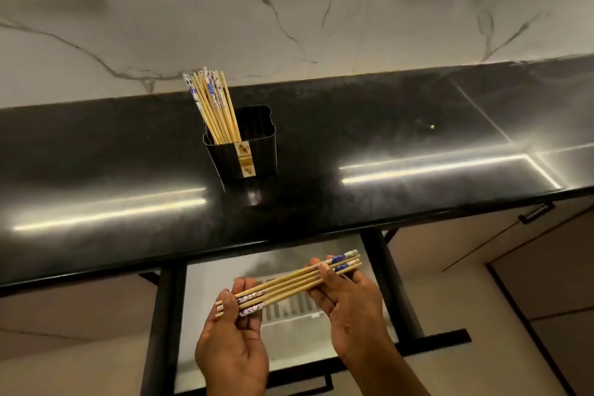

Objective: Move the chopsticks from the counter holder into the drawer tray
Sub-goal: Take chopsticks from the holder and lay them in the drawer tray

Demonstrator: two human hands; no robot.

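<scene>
A black holder (254,154) stands on the black counter with several chopsticks (212,106) leaning left in it. Below the counter's edge a drawer (167,315) is pulled out, and a white slotted tray (289,310) lies inside it. Over the tray I hold a bundle of several chopsticks (289,283) level between both hands. My left hand (233,341) grips the left end, palm up. My right hand (348,309) grips the right end, where the patterned blue tips stick out.
The glossy black counter (385,145) runs across the view in front of a marble wall (289,10). Beige cabinet fronts flank the drawer, with a black handle (535,212) at the right. The drawer's black front rail (434,342) lies close to my wrists.
</scene>
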